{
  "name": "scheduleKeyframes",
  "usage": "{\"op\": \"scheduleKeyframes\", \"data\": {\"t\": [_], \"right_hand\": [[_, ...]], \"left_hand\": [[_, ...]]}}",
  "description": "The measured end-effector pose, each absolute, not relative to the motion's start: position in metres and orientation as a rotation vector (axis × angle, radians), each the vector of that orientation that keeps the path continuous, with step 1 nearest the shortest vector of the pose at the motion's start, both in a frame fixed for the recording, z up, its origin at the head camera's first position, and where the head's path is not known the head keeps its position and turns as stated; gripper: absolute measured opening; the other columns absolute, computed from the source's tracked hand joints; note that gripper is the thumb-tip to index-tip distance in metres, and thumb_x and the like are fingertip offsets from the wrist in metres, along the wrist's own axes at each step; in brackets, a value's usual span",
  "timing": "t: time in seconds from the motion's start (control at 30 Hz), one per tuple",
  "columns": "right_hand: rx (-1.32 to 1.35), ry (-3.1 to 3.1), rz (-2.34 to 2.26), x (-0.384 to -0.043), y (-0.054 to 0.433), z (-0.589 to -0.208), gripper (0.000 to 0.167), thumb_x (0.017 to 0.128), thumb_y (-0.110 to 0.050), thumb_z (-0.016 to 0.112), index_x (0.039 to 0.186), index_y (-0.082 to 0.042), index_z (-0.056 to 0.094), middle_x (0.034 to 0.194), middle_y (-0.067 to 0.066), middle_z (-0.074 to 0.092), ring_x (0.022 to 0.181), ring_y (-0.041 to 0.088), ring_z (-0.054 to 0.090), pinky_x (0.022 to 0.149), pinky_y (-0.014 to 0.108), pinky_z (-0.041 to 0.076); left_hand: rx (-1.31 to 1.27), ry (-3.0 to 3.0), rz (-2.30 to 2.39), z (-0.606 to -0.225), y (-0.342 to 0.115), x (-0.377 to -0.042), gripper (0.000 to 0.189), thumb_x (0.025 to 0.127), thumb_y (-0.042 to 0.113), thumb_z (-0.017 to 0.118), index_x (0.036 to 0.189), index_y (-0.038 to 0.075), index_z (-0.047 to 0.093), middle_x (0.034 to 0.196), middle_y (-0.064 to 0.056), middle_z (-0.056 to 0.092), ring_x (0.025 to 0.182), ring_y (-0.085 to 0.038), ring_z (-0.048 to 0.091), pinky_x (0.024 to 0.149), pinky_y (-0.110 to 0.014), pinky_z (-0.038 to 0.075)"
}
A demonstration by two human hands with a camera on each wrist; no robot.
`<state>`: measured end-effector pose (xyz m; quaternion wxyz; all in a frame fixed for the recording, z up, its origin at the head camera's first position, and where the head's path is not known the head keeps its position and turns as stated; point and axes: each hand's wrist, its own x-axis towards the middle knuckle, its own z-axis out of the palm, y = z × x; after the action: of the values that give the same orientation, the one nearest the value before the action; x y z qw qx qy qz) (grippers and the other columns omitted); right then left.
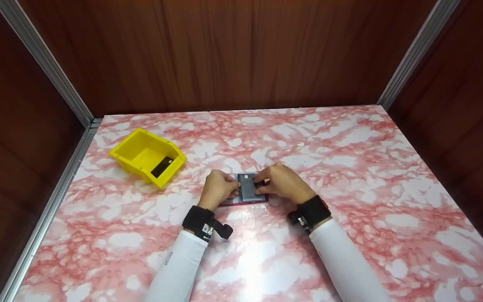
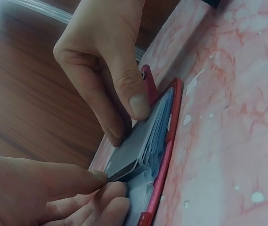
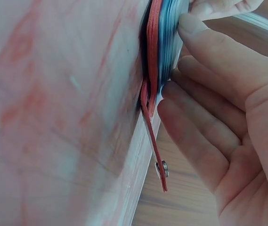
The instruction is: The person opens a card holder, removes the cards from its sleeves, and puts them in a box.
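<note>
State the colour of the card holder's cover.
The cover is red; it shows best in the right wrist view.

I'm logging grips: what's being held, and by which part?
The left hand pinches a thin dark card-like piece by one end; the right hand touches the sleeves, grip unclear.

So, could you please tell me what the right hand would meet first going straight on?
Past the plastic sleeves it touches, the right hand would probably meet the left hand first, though depth is unclear.
</note>
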<state>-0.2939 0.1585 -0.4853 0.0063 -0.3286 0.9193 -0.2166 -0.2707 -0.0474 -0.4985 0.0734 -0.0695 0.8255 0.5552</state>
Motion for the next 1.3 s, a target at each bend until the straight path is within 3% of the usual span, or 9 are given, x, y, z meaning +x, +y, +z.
{"op": "scheduleKeyframes", "data": {"t": [1.3], "right_hand": [[-1.140, 2.891, -0.559, -0.2931, 0.1541, -0.4830, 0.022, 0.073, -0.028, 0.077, 0.094, -0.019, 0.074, 0.092, -0.007, 0.071, 0.083, 0.005, 0.064, 0.072, 0.027, 0.052]], "left_hand": [[-0.210, 2.347, 1.771, -0.5029, -0.0455, -0.2730, 0.008, 0.076, 0.006, 0.069, 0.080, 0.000, 0.067, 0.068, -0.011, 0.067, 0.055, -0.014, 0.065, 0.055, -0.028, 0.056]]}}
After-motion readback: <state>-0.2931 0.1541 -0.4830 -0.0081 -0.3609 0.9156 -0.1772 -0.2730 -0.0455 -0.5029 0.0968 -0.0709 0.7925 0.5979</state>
